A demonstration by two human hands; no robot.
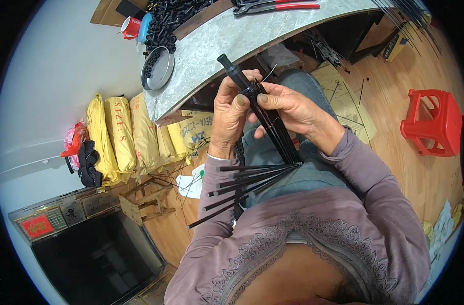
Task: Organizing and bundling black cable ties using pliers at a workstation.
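The black umbrella frame (262, 114) lies over the person's lap, its long axis running from a capped tip at eleven o'clock down to five o'clock, where thin black ribs (242, 185) fan out toward eight o'clock. It looks slim, dark and glossy. The left hand (231, 114) and right hand (292, 109) both wrap their fingers around its shaft, below the grey counter (216, 46).

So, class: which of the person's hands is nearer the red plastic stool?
Right. The right hand grips the black rod bundle on the side toward the red stool; the left hand is beyond it.
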